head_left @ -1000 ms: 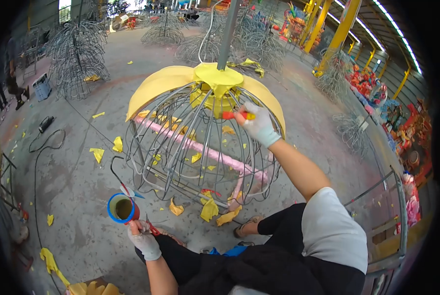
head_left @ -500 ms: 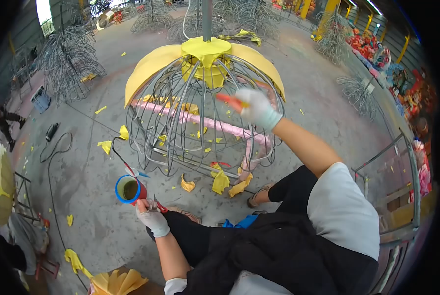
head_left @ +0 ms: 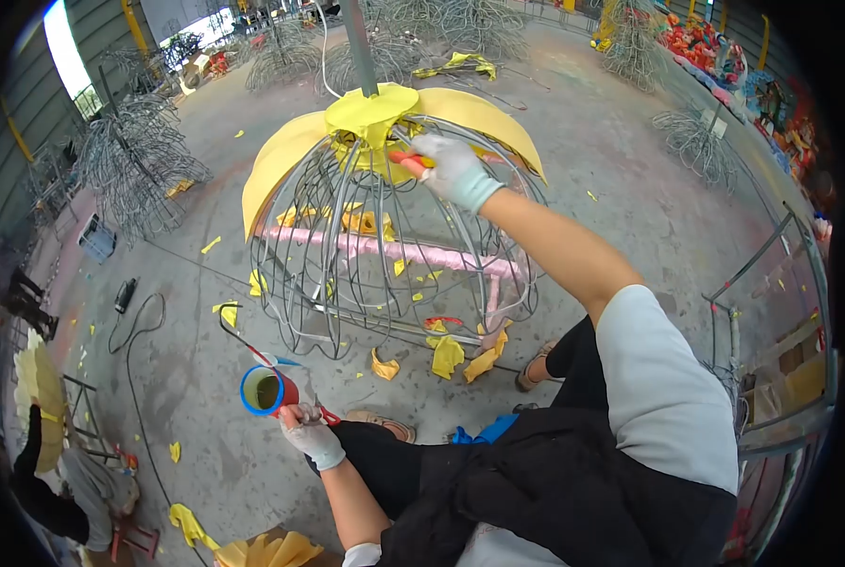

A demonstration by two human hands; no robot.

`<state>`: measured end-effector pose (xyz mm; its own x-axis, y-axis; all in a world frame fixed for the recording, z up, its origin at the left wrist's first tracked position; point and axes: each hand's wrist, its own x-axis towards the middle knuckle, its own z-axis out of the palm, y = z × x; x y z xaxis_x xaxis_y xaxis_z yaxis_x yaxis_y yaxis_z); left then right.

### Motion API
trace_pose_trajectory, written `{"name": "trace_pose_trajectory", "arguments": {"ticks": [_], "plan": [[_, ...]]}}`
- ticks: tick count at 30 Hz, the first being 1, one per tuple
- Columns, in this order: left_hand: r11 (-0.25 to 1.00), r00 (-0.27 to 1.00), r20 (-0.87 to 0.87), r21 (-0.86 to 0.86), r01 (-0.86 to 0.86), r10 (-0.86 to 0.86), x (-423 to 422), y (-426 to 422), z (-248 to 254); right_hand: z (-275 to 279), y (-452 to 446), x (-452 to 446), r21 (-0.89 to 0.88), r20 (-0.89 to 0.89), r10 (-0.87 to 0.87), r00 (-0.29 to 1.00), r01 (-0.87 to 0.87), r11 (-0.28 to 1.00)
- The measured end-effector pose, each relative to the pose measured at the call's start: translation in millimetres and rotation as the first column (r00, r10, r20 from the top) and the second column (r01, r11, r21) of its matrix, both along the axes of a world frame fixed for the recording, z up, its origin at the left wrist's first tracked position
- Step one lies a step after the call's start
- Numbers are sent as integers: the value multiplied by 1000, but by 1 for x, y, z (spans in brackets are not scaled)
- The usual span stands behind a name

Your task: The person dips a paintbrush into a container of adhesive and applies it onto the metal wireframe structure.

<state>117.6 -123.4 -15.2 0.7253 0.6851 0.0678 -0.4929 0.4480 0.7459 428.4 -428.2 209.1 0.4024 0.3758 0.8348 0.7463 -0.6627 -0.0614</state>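
Note:
My left hand (head_left: pixel 312 437), in a pale glove, is closed on a red cup (head_left: pixel 290 389) with a blue rim and murky liquid inside. A red curved piece (head_left: pixel 328 414) shows beside those fingers. A hooked rod (head_left: pixel 243 333) rises by the cup. My gloved right hand (head_left: pixel 455 168) is closed around an orange-red tool (head_left: pixel 411 163); its working end is hidden or too blurred to name. This hand is at the upper part of a wire frame (head_left: pixel 384 274), just below its yellow cloth-covered top (head_left: pixel 373 109). Yellow panels (head_left: pixel 285 156) cover the frame's upper left and right.
A pink-wrapped bar (head_left: pixel 394 248) crosses the frame's inside. Yellow scraps (head_left: pixel 447 354) and a black cable (head_left: pixel 131 378) lie on the floor. More wire frames (head_left: pixel 134 161) stand behind. A metal rack (head_left: pixel 810 321) is at right; another person (head_left: pixel 73 491) sits at lower left.
My right hand has moved up and left with the orange-red tool, reaching the frame near its yellow top. My left hand still holds the cup. The camera view has shifted.

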Motion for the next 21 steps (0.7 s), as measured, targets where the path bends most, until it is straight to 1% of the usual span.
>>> {"name": "trace_pose_trajectory", "arguments": {"ticks": [2,3,5,7,8,10,12,13,15,17,18,20,21], "plan": [[1000,1000,-8,12,7,-6,-3,-3,2,4,4,-16,32,-126,98,987,-95,995],[1000,1000,-13,19,11,-11,-3,-3,4,3,0,-30,45,-124,94,988,-89,995],[1000,1000,-18,24,18,-17,4,-2,7,2,-10,-60,-108,-338,223,914,-273,956],[1000,1000,-16,19,13,-13,11,-6,6,-6,-17,-70,154,-472,427,772,-404,902],[1000,1000,-22,20,9,-8,11,-6,5,-5,-19,-64,159,-479,422,770,-396,904],[1000,1000,-31,30,-4,5,9,-5,5,6,-14,-37,203,-372,178,911,-107,973],[999,999,-40,38,-1,2,10,-4,7,17,-3,-12,115,-213,33,976,-9,993],[999,999,-43,36,-1,2,12,-5,7,14,2,-8,117,-215,39,976,-14,993],[1000,999,-47,27,-5,6,16,-9,6,7,11,-4,17,-44,7,999,-6,1000],[1000,999,-42,27,9,-8,17,-3,4,-5,5,-43,-86,-27,61,998,-63,994],[1000,999,-28,20,20,-19,19,-1,1,-16,0,-67,-84,-2,229,973,-229,970],[999,999,-4,5,31,-31,19,-3,-4,-27,-9,-116,-131,-91,381,920,-390,911],[1000,1000,-20,4,22,-21,16,-6,-2,-28,-8,-116,-125,-105,390,915,-401,908]]}}
